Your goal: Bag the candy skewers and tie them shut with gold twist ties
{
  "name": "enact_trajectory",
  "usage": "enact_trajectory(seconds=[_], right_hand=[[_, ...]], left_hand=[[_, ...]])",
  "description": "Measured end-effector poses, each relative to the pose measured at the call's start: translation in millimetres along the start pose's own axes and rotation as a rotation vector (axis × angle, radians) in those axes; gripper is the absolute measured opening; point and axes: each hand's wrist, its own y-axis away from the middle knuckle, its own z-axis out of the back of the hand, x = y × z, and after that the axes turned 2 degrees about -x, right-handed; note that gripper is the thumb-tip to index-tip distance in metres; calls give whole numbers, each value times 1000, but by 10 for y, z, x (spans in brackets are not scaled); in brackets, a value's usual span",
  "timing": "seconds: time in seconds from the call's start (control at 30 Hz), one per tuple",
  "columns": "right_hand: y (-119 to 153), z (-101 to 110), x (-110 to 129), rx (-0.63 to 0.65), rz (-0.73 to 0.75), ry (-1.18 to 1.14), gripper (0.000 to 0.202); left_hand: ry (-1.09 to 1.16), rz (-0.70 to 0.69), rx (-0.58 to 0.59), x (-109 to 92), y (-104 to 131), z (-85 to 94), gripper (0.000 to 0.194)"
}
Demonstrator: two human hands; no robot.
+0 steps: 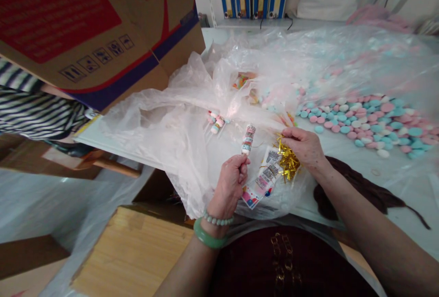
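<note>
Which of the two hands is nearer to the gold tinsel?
Right. The right hand is at the upper end of the gold tinsel; the left hand is farther left, beyond the printed cards.

- Box (181,52), tabletop's (421,191) left edge: top cut off, small print blurred.
- Roll (248,139), near edge: lettering too small to read.
- Tinsel (289,164): upper end hidden by the right hand (303,148).
- Pastel pieces (360,118), towards far right corner: partly veiled by film (343,43).

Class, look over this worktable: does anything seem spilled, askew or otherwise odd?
The plastic lies crumpled and hangs over the edge of the table, which looks untidy. On the picture's right, pink, blue and white discs lie in a loose heap with stragglers, perhaps spilled, perhaps laid out so.
</note>
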Motion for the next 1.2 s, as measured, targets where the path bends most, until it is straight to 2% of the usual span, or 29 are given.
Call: enact_trajectory(seconds=[0.23, 0.33, 0.47, 0.53, 0.7, 0.8, 0.87, 0.97, 1.0, 1.07, 1.13, 1.2], right_hand=[[27, -58, 15, 13, -48, -58, 21], [27, -31, 1, 102, -6, 211, 22], [88, -22, 127, 270, 193, 748, 24], [108, -115, 225, 313, 240, 836, 23], [-19, -546, 274, 449, 378, 775, 22], [-103, -652, 182, 468, 404, 745, 22], [-97, -611, 154, 400, 448, 639, 22], [10, -501, 223, 223, 477, 365, 19], [62, -483, 267, 206, 465, 276, 18], [170, -498, 353, 271, 410, 134, 17], [257, -570, 401, 374, 314, 60, 18], [306, -649, 398, 375, 194, 20, 19]], left_hand=[[35, 17, 33, -2, 5, 6, 17], [42, 14, 26, -14, -3, 29, 15], [57, 9, -17, -49, -32, 69, 14], [66, 8, -37, -67, -43, 77, 15], [73, 4, -45, -72, -42, 91, 17], [76, -2, -50, -60, -35, 146, 17], [76, -10, -57, -55, -35, 188, 16], [54, -23, -77, -52, -37, 199, 16], [40, -27, -78, -50, -38, 183, 16], [14, -38, -61, -43, -36, 132, 16], [-11, -51, -29, -27, -33, 77, 17], [-42, -54, 8, 1, -30, 42, 19]])
